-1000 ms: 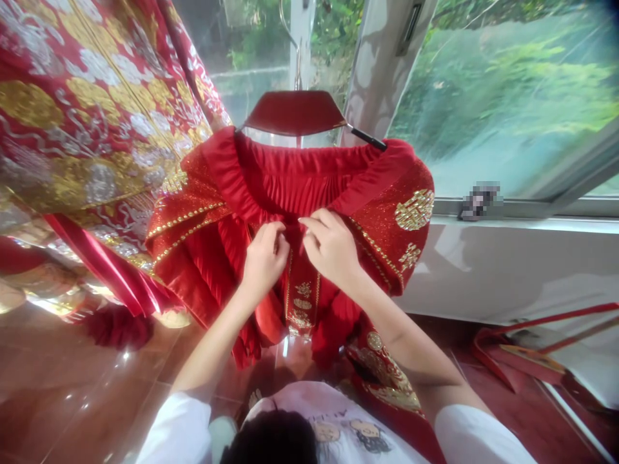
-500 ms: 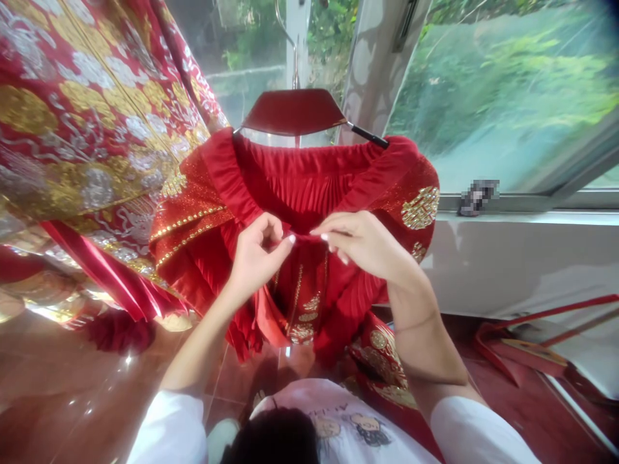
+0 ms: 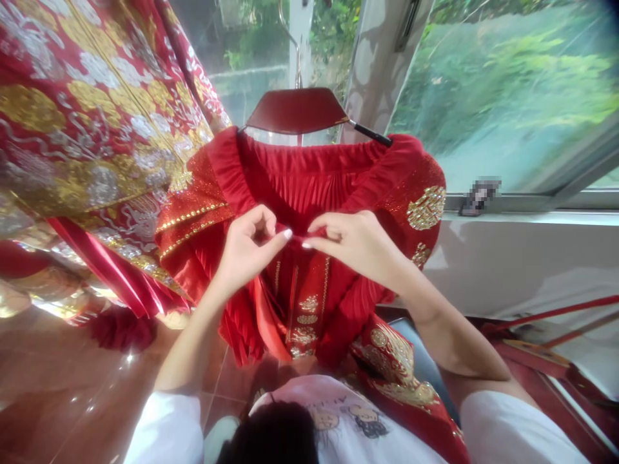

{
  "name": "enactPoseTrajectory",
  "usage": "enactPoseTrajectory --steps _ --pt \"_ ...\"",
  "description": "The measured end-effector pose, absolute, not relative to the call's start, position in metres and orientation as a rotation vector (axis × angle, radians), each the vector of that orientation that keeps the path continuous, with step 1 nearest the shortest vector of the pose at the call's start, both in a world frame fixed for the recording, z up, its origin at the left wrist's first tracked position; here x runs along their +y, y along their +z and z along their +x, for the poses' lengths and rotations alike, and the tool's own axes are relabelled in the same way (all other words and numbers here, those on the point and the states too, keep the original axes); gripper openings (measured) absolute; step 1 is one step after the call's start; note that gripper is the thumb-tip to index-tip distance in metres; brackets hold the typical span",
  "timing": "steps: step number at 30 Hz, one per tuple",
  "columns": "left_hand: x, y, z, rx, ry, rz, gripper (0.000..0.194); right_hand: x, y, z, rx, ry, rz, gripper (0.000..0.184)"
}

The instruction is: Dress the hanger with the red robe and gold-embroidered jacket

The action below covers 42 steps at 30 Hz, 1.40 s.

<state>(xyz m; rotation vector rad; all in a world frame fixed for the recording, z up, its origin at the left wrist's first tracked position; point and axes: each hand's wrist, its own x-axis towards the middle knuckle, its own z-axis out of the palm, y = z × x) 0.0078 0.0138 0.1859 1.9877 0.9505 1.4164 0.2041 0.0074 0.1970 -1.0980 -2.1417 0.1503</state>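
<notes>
A red pleated skirt (image 3: 309, 158) with gold beaded panels hangs from a hanger (image 3: 297, 111) that has a dark red centre plate. At the front of its gathered waistband, my left hand (image 3: 249, 245) pinches the fabric between thumb and fingers. Just beside it, my right hand (image 3: 355, 241) grips the same front edge, thumb below and fingers above. The two sets of fingertips are close together with a short stretch of red cloth between them. Whether they hold a fastener there is hidden.
To the left hangs a red garment (image 3: 97, 109) with gold and silver embroidery. Windows (image 3: 503, 109) stand behind, with a small blurred-out item (image 3: 478, 196) on the sill. Red-framed furniture (image 3: 546, 348) is at lower right, above a reddish tiled floor (image 3: 97, 399).
My right hand has shifted slightly left, and its forearm has swung out to the right. My left hand has moved slightly left and up. Both keep hold of the waistband.
</notes>
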Motion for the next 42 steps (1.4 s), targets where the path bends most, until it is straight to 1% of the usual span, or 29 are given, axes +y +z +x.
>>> enactPoseTrajectory --steps 4,6,8,10,12,13,18,22,26,29,32,34,36,38,40,42 --pt "0.014 0.187 0.005 0.957 1.324 2.062 0.028 0.001 0.205 0.218 -2.334 0.006 -1.153 0.014" --pt "0.013 0.188 0.007 0.977 1.322 2.100 0.028 0.001 0.210 0.222 -2.422 -0.008 -1.190 0.015" --pt "0.011 0.189 0.009 0.987 1.329 2.124 0.027 0.004 0.215 0.226 -2.492 0.102 -1.142 0.014" --pt "0.010 0.188 0.010 0.992 1.322 2.153 0.026 0.008 0.219 0.227 -2.493 0.273 -1.073 0.017" --pt "0.009 0.187 0.012 0.997 1.311 2.191 0.023 0.012 0.218 0.222 -2.409 0.394 -1.072 0.020" --pt "0.008 0.187 0.012 0.998 1.308 2.207 0.022 0.014 0.216 0.218 -2.337 0.405 -1.101 0.020" --pt "0.006 0.188 0.016 1.020 1.338 2.266 0.019 0.022 0.196 0.186 -1.976 0.126 -1.239 0.023" --pt "0.003 0.196 0.013 1.050 1.383 2.335 0.019 0.013 0.196 0.186 -1.924 0.162 -1.141 0.012" --pt "0.001 0.216 -0.005 1.026 1.380 2.387 0.024 0.000 0.214 0.215 -1.888 0.115 -1.104 0.010" --pt "0.014 0.229 -0.024 1.085 1.531 2.391 0.030 0.010 0.222 0.241 -1.805 0.012 -1.139 0.010" --pt "0.035 0.230 -0.037 1.142 1.714 2.352 0.035 0.030 0.221 0.256 -1.793 0.025 -1.192 0.008" --pt "0.045 0.227 -0.040 1.143 1.757 2.291 0.035 0.040 0.218 0.258 -1.809 0.036 -1.226 0.005" --pt "0.048 0.224 -0.042 1.108 1.711 2.238 0.034 0.042 0.216 0.257 -1.819 0.031 -1.223 0.009" --pt "0.045 0.223 -0.044 1.057 1.594 2.230 0.032 0.039 0.215 0.255 -1.861 0.086 -1.182 0.018" --pt "0.037 0.226 -0.049 1.007 1.420 2.263 0.028 0.034 0.216 0.254 -1.950 0.235 -1.122 0.023" --pt "0.028 0.231 -0.054 0.993 1.228 2.340 0.019 0.032 0.218 0.253 -2.061 0.442 -1.051 0.023"
